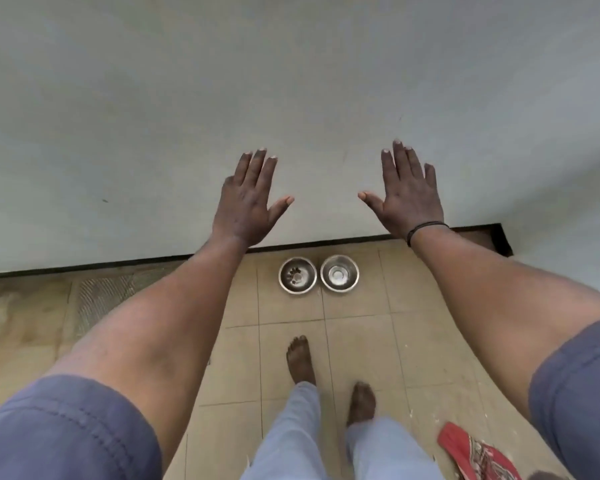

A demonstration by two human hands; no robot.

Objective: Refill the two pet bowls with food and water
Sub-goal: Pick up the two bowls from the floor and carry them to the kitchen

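- Left hand [246,202] was held out flat at arm's length, fingers straight and close together, thumb splayed inward, gripping nothing.
- Right hand [407,195] mirrored it: fingers straight, slightly fanned, thumb out, nothing held; thin black band [426,227] on that wrist.
- Both palms faced down and forward, apart from each other, in front of the pale grey wall [291,81]. Contact with it: cannot tell. Reads like a start pose, no step in hand yet.
- Two round shiny steel pet bowls sat on the floor below and between the hands, side by side, nearly touching, close to the dark skirting strip [118,265].
- Left steel bowl [297,275] held a few dark bits at the bottom, probably leftover food; right steel bowl [339,273] looked bare, no water visible.
- Placement near the wall likely keeps them out of the walkway.
- Beige tiled floor [361,341] between bare feet [300,358] and bowls showed no obstruction.
- Red patterned cloth [475,455] lay at the lower right, well apart.
- No food or water source in view; both must be fetched.
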